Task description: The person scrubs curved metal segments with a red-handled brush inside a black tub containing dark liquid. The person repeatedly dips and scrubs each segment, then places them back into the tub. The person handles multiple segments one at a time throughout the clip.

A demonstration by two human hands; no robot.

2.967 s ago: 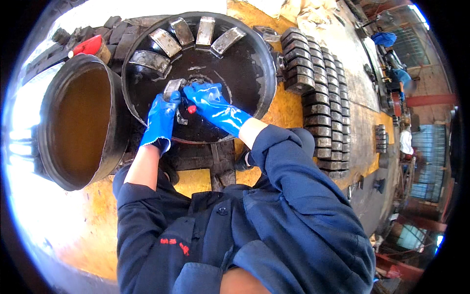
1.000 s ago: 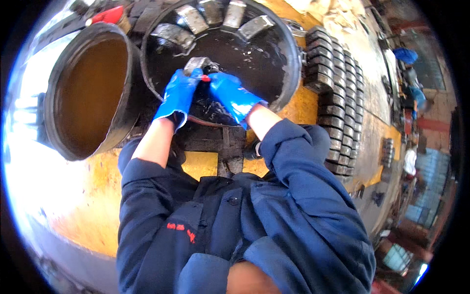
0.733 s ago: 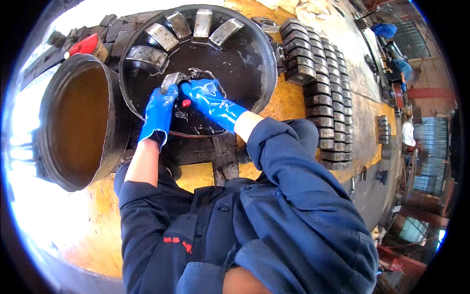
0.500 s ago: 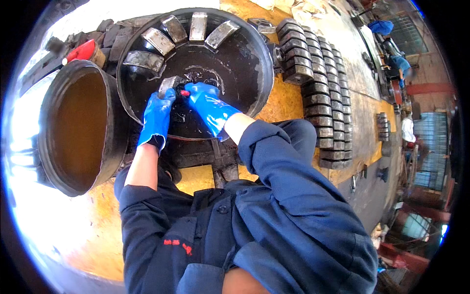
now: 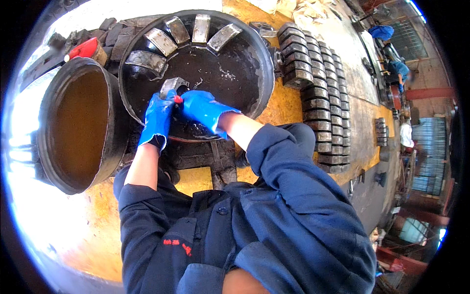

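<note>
My left hand (image 5: 157,116), in a blue rubber glove, grips a curved grey metal block (image 5: 172,85) over the near left part of a wide round pan (image 5: 269,73). Closed and pressed up against that block is my right hand (image 5: 199,107), also gloved in blue. It holds a tool with a red handle (image 5: 178,99); the tool's working end is hidden. Several similar metal segments (image 5: 201,29) lean along the pan's far left wall. Dark wet residue coats the pan's bottom.
A deep metal tub of brownish liquid (image 5: 81,127) stands left of the pan. Behind it sits a red scoop-like object (image 5: 83,50). Rows of stacked dark metal blocks (image 5: 317,110) line the right side. Far right, a person in blue (image 5: 400,68) is at work.
My right hand has shifted slightly left and down, drawing the red handle closer to my left hand. The block has tilted, showing its hollow end, and the splashing in the pan has settled.
</note>
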